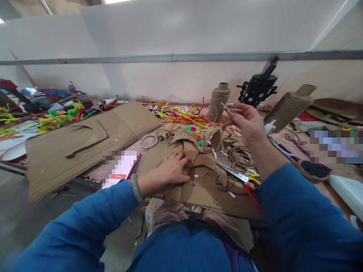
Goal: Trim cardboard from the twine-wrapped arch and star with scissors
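Observation:
My left hand (pixel 172 170) lies low over the work surface, its fingers bent and pressed on a cardboard piece (pixel 190 152); the fingertips are partly hidden. Beside it, jute twine is wrapped in tight rows on curved sections (pixel 211 163). Small red, green and yellow flowers (pixel 195 133) sit by the far wrapped section. Raised above the table on the right, my right hand (pixel 244 120) pinches a strand of jute twine (pixel 227 110) between thumb and fingers. Scissors (pixel 241 176) with red handles lie just right of the wrapped section, near yellow handles (pixel 254 179).
Two twine spools (pixel 217 102) (pixel 290 107) and a black flowered ornament (pixel 256 88) stand at the back. A large cardboard sheet (pixel 121 124), a phone-like device (pixel 121 166) and a white ring (pixel 149 141) lie left. Colourful pipe cleaners (pixel 184 116) and coiled twine (pixel 242 156) are scattered about.

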Motion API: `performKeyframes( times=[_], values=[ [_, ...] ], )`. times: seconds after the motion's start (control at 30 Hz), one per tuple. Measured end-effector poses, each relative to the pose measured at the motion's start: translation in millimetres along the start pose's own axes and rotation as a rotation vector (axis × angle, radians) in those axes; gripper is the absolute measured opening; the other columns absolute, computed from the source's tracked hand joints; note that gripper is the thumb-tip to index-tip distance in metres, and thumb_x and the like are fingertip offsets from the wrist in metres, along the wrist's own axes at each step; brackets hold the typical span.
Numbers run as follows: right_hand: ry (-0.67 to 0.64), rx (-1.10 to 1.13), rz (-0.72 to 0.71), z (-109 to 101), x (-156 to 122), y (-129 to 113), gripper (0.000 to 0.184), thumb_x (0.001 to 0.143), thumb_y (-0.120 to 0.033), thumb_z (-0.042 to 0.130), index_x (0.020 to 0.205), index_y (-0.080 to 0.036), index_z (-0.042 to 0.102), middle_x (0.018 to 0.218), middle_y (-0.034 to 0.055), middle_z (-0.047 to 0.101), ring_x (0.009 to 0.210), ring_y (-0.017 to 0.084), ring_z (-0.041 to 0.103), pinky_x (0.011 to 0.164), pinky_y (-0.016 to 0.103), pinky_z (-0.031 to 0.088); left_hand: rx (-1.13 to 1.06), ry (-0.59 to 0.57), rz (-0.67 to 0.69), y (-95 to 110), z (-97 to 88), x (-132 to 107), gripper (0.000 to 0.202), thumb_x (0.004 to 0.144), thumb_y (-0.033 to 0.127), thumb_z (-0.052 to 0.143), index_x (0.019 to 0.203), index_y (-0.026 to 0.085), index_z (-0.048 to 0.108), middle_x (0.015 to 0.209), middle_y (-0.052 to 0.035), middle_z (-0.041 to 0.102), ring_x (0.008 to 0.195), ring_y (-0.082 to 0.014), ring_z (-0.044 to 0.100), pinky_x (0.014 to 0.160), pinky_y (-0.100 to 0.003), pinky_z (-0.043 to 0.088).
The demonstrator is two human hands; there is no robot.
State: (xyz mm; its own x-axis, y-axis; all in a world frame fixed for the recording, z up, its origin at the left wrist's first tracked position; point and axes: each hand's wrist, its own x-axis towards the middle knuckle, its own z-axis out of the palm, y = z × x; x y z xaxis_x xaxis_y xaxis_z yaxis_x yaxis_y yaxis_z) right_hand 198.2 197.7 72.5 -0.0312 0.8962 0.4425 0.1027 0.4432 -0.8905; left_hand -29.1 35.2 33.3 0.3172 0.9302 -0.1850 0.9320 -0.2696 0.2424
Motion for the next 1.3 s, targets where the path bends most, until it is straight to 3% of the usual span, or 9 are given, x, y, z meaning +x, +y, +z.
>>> performKeyframes(
  times=[0.13, 0.23, 0.33, 0.37, 0.47, 0.53, 0.63, 0.97, 1.3],
  values=[
    [0.069, -0.25, -0.099, -16, 24, -2, 0.04, 0.074, -0.042, 0.06, 0.11, -0.024, 0.053, 0.105, 0.0065, 0.062, 0.098, 0.023, 0.062, 0.087, 0.043, 0.051, -0.024, 0.02, -0.003, -4, 0.4, -5, 0.062, 0.079, 0.042, 0.057, 0.136, 0.02, 0.048, 0.148, -0.0159, 0.042, 0.126, -0.0352, 0.05, 0.101, -0.049, 0.042],
    [-0.09, -0.492, -0.108, -14, 24, -1, 0.038, 0.07, -0.043, 0.065, 0.102, -0.022, 0.062, 0.099, 0.0088, 0.065, 0.094, 0.028, 0.063, 0.086, 0.047, 0.05, -0.045, 0.024, 0.006, -10, -5.1, -11, 0.063, 0.08, 0.044, 0.056, 0.138, 0.02, 0.047, 0.152, -0.0143, 0.039, 0.132, -0.0329, 0.045, 0.106, -0.047, 0.038],
    [-0.389, -0.713, -0.049, 9, 8, 5, 0.037, 0.057, -0.049, 0.079, 0.08, -0.021, 0.068, 0.08, 0.0097, 0.07, 0.085, 0.035, 0.066, 0.084, 0.052, 0.049, -0.052, 0.028, -0.004, -11, -6.7, -18, 0.063, 0.079, 0.044, 0.057, 0.136, 0.019, 0.05, 0.152, -0.016, 0.04, 0.134, -0.0344, 0.043, 0.107, -0.05, 0.036],
    [-0.464, -0.769, -0.035, 19, 1, 8, 0.043, 0.056, -0.054, 0.08, 0.081, -0.02, 0.07, 0.083, 0.0117, 0.071, 0.088, 0.038, 0.066, 0.085, 0.054, 0.048, -0.055, 0.031, -0.011, -10, -6.3, -20, 0.063, 0.079, 0.044, 0.057, 0.137, 0.019, 0.05, 0.152, -0.0163, 0.04, 0.135, -0.0348, 0.042, 0.107, -0.052, 0.035],
    [-0.612, -0.868, -0.046, 51, -16, 20, 0.061, 0.068, -0.059, 0.073, 0.113, -0.02, 0.066, 0.115, 0.0152, 0.067, 0.109, 0.037, 0.06, 0.096, 0.054, 0.043, -0.079, 0.05, -0.003, -7, -5.0, -27, 0.061, 0.079, 0.042, 0.056, 0.135, 0.019, 0.052, 0.151, -0.0162, 0.04, 0.134, -0.0339, 0.043, 0.106, -0.053, 0.036],
    [-0.678, -0.898, -0.052, 67, -22, 28, 0.058, 0.081, -0.054, 0.066, 0.128, -0.02, 0.056, 0.13, 0.0136, 0.058, 0.117, 0.031, 0.056, 0.1, 0.053, 0.041, -0.094, 0.061, 0.006, -6, -4.9, -31, 0.059, 0.079, 0.04, 0.056, 0.135, 0.019, 0.053, 0.151, -0.0162, 0.041, 0.133, -0.0338, 0.044, 0.105, -0.053, 0.037],
    [-0.738, -0.894, -0.057, 80, -22, 38, 0.046, 0.091, -0.042, 0.058, 0.13, -0.019, 0.052, 0.135, 0.0117, 0.052, 0.118, 0.027, 0.054, 0.099, 0.052, 0.043, -0.092, 0.064, -0.011, -5, -5.5, -35, 0.059, 0.079, 0.039, 0.056, 0.135, 0.019, 0.053, 0.151, -0.0168, 0.041, 0.131, -0.0358, 0.046, 0.103, -0.056, 0.038],
    [-0.707, -0.749, 0.008, 93, -5, 68, 0.037, 0.092, -0.035, 0.058, 0.126, -0.019, 0.055, 0.13, 0.0102, 0.055, 0.11, 0.024, 0.057, 0.092, 0.047, 0.05, -0.099, -0.03, -0.045, -2, -18.7, -41, 0.06, 0.079, 0.038, 0.058, 0.134, 0.017, 0.054, 0.152, -0.0167, 0.039, 0.135, -0.0365, 0.041, 0.108, -0.059, 0.031],
    [-0.547, -0.423, 0.077, 103, 12, 82, 0.037, 0.092, -0.035, 0.059, 0.124, -0.017, 0.055, 0.125, 0.0098, 0.057, 0.107, 0.024, 0.059, 0.089, 0.046, 0.051, -0.112, 0.063, 0.032, -13, -10.1, -55, 0.055, 0.078, 0.035, 0.061, 0.13, 0.017, 0.058, 0.148, -0.0165, 0.045, 0.131, -0.0343, 0.047, 0.105, -0.054, 0.036]
  ],
)
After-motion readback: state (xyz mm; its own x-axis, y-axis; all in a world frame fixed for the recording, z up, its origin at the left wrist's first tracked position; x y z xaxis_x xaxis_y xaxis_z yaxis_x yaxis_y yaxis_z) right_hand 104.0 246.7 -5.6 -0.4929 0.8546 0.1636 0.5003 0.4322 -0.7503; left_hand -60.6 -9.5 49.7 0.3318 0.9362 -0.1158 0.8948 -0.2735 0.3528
